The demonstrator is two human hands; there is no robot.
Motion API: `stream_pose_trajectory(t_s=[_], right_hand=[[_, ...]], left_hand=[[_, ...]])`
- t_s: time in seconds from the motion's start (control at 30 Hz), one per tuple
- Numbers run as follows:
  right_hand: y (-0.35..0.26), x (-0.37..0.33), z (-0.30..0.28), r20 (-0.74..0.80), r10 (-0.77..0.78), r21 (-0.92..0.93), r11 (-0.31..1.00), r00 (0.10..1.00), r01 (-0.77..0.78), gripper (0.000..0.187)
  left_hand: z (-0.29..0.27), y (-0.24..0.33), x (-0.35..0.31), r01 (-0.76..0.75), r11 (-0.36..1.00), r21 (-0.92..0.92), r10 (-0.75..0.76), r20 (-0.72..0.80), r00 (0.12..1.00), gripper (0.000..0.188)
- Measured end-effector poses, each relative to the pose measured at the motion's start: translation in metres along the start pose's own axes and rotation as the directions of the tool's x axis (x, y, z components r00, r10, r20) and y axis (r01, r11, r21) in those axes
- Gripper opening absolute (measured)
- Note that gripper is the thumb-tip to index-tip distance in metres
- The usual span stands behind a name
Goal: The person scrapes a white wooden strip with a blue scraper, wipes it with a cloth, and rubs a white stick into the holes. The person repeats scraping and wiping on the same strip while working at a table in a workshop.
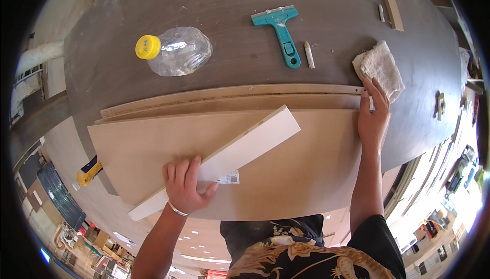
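My left hand [186,184], with a bracelet at the wrist, is closed over a narrow white board [255,133], fingers past its far edge and thumb along its near edge. The white board lies slanted across a wide tan panel [306,161], partly covering a printed label [230,178]. My right hand [374,113] rests at the right end of the panels, its fingers stretched out and apart. Its fingertips touch a beige cloth [382,68] and the thumb is by the end of a thin tan strip [229,93], which lies along the wide panel's far side.
Beyond the boards on the dark table [224,3] are a clear bottle [181,52] with a yellow cap, a teal scraper [279,31] and a crayon-like stick [309,55]. A wooden strip [389,1] lies far right. A yellow-and-blue tool [90,171] sits left.
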State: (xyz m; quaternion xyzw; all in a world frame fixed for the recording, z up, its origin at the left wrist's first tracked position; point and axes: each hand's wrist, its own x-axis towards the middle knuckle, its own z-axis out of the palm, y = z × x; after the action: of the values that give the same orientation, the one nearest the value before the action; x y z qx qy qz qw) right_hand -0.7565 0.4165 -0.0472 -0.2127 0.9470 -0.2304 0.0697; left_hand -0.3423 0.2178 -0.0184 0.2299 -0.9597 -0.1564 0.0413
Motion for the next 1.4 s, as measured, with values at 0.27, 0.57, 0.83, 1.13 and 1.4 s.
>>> stream_pose_trajectory(t_s=[0.27,0.57,0.83,1.13,1.4], right_hand=[[0.003,0.000,-0.004,0.097,0.059,0.070,0.995,0.994,-0.066,0.023],[-0.006,0.004,-0.001,0.169,0.174,0.016,0.984,0.970,-0.180,0.025],[-0.003,0.005,-0.001,0.169,0.146,-0.032,0.989,0.975,-0.142,0.023],[0.002,0.004,0.003,0.112,0.089,-0.067,0.994,0.990,-0.082,0.018],[-0.036,0.021,0.020,0.282,0.036,0.109,0.992,0.959,-0.070,0.026]], left_hand=[[0.001,-0.002,0.000,-0.045,0.998,0.036,0.045,0.007,0.999,0.063],[-0.002,-0.002,-0.001,-0.030,1.000,0.008,0.030,0.045,0.999,0.061],[-0.002,-0.003,-0.003,-0.035,0.999,-0.003,0.035,0.047,0.998,0.062],[-0.009,0.008,-0.001,-0.013,1.000,-0.013,0.013,0.032,0.999,0.056],[-0.014,0.079,-0.013,0.243,0.910,-0.336,-0.238,0.056,0.970,0.032]])
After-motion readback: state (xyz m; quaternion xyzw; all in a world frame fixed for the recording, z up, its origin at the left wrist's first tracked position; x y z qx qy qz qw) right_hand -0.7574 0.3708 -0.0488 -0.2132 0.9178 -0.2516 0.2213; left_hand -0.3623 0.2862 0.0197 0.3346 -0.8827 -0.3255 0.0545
